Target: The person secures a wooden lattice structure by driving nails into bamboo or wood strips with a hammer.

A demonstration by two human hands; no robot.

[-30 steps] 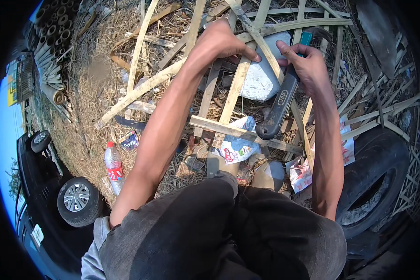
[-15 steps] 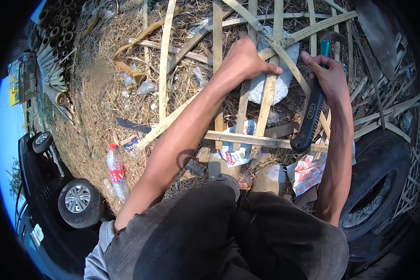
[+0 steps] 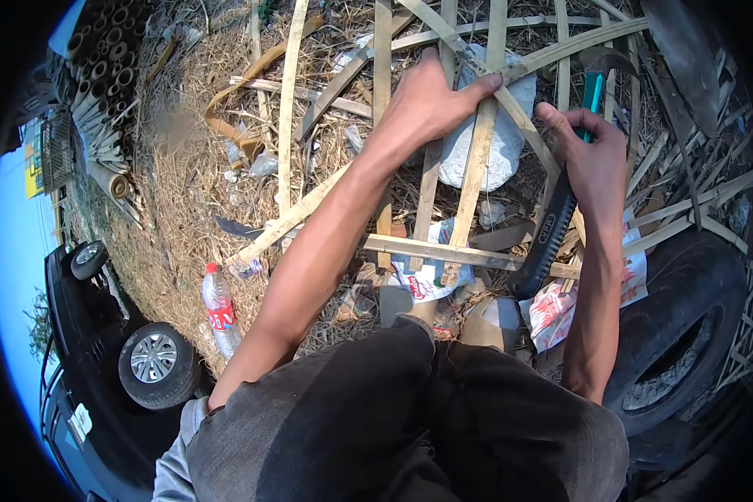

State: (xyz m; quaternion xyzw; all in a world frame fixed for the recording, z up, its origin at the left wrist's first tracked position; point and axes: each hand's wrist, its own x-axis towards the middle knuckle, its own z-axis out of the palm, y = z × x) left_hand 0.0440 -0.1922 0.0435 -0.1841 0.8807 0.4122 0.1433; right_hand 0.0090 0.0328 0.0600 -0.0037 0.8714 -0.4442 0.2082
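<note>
L hand (image 3: 431, 100) clamped on crossing bamboo strips (image 3: 485, 134), fingers curled over the joint, far centre above a white stone (image 3: 510, 142). R hand (image 3: 594, 159) fisted round a teal-handled knife (image 3: 560, 217); blade in black sheath, long axis running near-left from the fist. Joint lies just left of R hand; L hand already on it.

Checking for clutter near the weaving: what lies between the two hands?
In the head view, a white stone lies between the left hand and right hand, under crossing bamboo strips.
</note>
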